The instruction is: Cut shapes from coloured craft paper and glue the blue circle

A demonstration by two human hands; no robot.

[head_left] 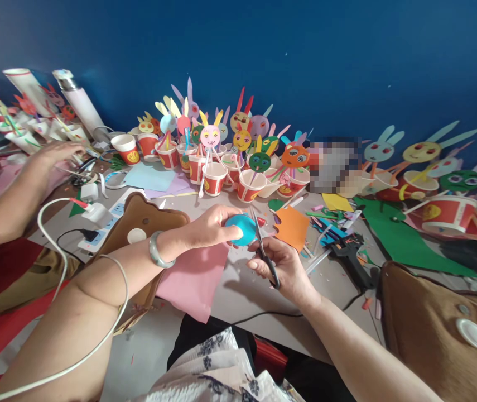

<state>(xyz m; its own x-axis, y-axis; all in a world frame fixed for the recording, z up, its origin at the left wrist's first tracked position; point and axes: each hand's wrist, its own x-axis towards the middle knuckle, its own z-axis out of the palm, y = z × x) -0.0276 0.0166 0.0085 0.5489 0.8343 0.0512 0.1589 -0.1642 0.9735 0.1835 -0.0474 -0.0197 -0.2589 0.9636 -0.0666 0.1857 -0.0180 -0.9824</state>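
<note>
Patterned cloth (217,365); left hand (211,224) pinches round blue paper (241,229); right hand (284,269), scissors (264,249).

A pixelated patch (333,164) right of centre blots out whatever stands among the paper cups (250,185) there. The left hand (211,226) covers part of the blue paper piece (244,229), and the right hand (284,268) hides the handles of the scissors (261,243). The brown pouch (439,329) at lower right and another person's arm (8,201) at the left are cut off by the frame's edges.

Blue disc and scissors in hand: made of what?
Blue disc, in the left hand: probably matte paper or thin foam; flat colour, no gloss. Scissors, in the right hand: blades look like grey metal; handles dark, likely plastic, mostly hidden.
</note>
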